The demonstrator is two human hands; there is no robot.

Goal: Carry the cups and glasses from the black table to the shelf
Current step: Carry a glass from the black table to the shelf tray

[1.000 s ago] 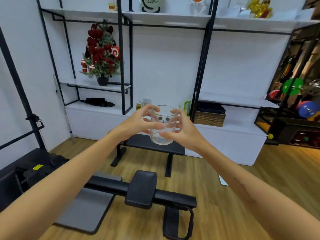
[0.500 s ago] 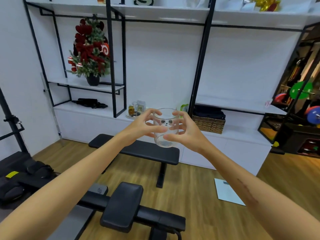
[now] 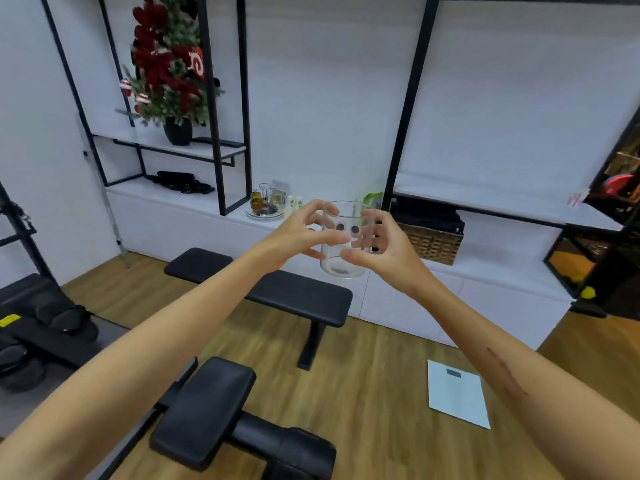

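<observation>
Holding: I grip the clear glass [image 3: 344, 242] between left hand [image 3: 299, 233] and right hand [image 3: 382, 249], fingers curled round it.
Position: above the black bench [image 3: 263, 287], short of the shelf [image 3: 214, 206].
Risk: smooth wall, fingertip grip; it could slip and shatter.

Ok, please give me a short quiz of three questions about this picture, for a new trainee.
1. True or false: both hands hold the glass.
2. Which thing stands on the shelf behind the left hand? A) round tray with small bottles B) a kettle C) a stack of plates
3. Fill in: right of the right hand a woven ____ sits on the shelf.

Key: 1 true. 2 A, the tray. 3 basket.
</observation>
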